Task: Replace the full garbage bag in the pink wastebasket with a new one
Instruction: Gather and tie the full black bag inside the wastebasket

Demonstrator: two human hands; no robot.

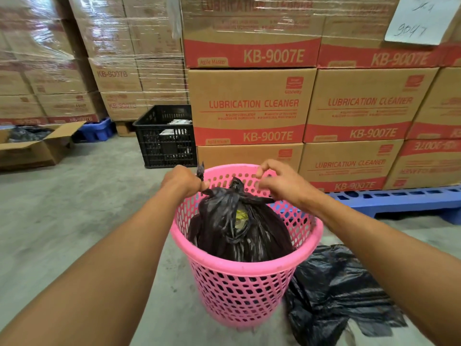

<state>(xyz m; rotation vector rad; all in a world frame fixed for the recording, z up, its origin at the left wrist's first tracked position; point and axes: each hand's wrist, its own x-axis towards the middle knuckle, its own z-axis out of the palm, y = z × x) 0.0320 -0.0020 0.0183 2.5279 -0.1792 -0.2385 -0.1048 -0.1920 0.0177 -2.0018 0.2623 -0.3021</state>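
Note:
A pink perforated wastebasket [239, 273] stands on the concrete floor in front of me. Inside it sits a full black garbage bag [239, 236], its top gathered and twisted, with a bit of yellow waste showing through a gap. My left hand [183, 179] is closed around one twisted end of the bag at the basket's far left rim. My right hand [282, 183] pinches the other twisted end above the far right rim. A flat, empty black garbage bag [339, 293] lies crumpled on the floor just right of the basket.
Stacked cardboard boxes [252, 106] on a blue pallet [399, 198] stand right behind the basket. A black plastic crate [164, 138] sits behind to the left, and an open carton [32, 146] at far left. Bare concrete floor [74, 208] lies to the left.

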